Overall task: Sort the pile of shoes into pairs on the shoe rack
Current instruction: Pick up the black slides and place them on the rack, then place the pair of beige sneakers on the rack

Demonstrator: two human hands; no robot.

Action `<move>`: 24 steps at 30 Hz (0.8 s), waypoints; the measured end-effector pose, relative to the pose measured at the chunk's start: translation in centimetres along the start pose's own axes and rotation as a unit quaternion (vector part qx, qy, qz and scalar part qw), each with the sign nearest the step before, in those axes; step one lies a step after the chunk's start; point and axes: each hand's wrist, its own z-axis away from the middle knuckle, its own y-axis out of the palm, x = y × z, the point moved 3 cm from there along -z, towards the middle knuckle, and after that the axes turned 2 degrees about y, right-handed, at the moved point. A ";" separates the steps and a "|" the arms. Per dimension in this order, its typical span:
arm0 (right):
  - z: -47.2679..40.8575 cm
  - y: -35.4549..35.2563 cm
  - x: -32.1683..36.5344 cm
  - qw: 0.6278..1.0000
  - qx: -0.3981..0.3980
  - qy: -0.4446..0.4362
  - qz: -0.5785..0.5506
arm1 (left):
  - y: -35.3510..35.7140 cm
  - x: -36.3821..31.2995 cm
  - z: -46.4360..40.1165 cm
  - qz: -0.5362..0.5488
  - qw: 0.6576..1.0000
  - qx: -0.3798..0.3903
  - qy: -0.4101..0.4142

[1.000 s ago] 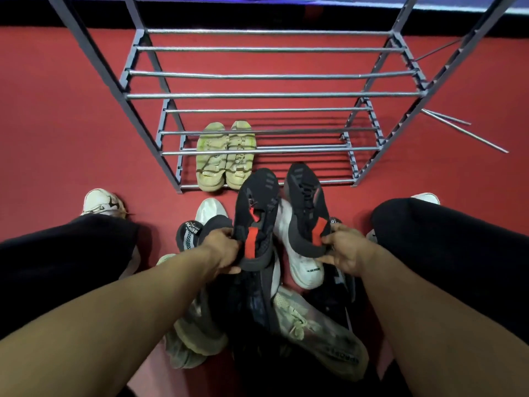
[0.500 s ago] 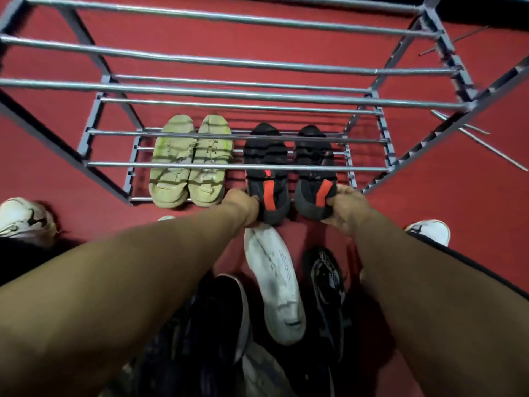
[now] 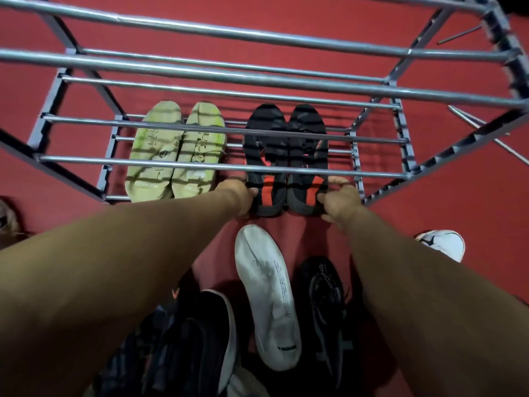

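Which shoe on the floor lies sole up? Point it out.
The white shoe between the arms: its pale sole faces up, while the dark shoes beside it show their uppers.

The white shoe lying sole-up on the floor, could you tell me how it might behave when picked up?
The white shoe probably feels light for its size, since its sole looks thin and flat. Lying sole-up, it should slide rather than roll on the red floor. Its smooth sole offers little grip; taking it by the edge seems safer.

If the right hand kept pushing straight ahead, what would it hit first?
The right hand already grips the right black shoe at its heel, so it would just push that shoe deeper along the rack; beyond looks free.
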 end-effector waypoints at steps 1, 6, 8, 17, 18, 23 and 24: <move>0.2 0.1 -0.2 1.000 0.017 -0.008 0.007 | 0.2 0.2 -0.3 0.069 0.997 0.006 -0.024; 2.7 -0.1 -0.1 0.986 0.013 -0.055 0.155 | -0.3 0.0 1.6 0.011 0.999 -0.032 0.042; 4.4 -0.4 -0.3 0.974 -0.004 -0.074 0.213 | -1.4 0.2 4.2 0.058 0.994 -0.080 0.045; 17.2 0.2 -4.5 0.952 0.067 -0.112 0.277 | -2.2 2.9 16.6 -0.039 0.982 0.013 0.185; 18.6 0.4 -5.0 0.954 0.075 -0.119 0.266 | -2.3 3.3 17.8 -0.032 0.981 0.011 0.191; 25.3 0.2 -7.0 0.924 0.107 -0.116 0.349 | -2.0 5.7 22.8 -0.021 0.973 -0.028 0.228; 26.2 0.4 -7.5 0.913 0.123 -0.122 0.369 | -1.6 6.3 23.4 -0.007 0.974 -0.028 0.226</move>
